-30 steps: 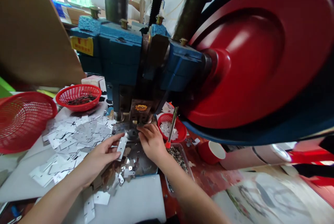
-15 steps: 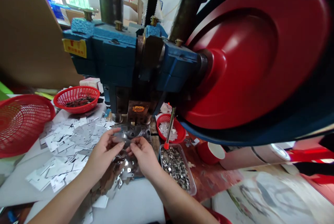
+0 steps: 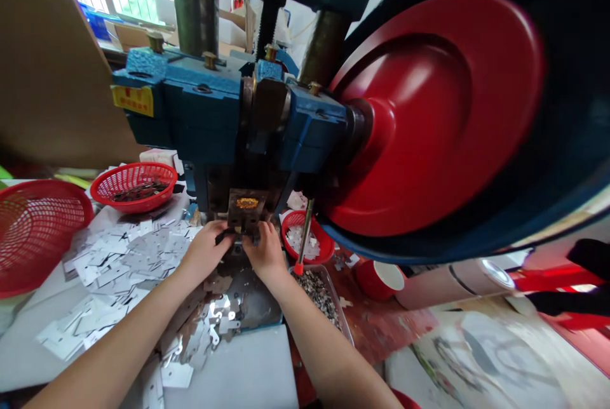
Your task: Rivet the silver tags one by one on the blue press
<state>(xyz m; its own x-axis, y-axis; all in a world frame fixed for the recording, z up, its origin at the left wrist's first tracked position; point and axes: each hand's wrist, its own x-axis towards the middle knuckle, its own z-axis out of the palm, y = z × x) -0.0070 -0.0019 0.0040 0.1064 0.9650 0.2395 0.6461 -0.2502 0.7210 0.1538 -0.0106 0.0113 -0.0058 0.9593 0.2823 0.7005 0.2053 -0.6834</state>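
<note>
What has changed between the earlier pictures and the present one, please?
The left hand, holding a pale plate a second ago, has moved forward, up to the press ram. The right hand first drew back towards it, then went forward again. What they grip now cannot be told. The heap of plates and the red basket of dark parts stayed in place.

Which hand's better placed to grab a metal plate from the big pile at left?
Probably the left hand: it's at the press, on the side nearer the pile. The right hand is farther across, nearer the plastic tub.
</note>
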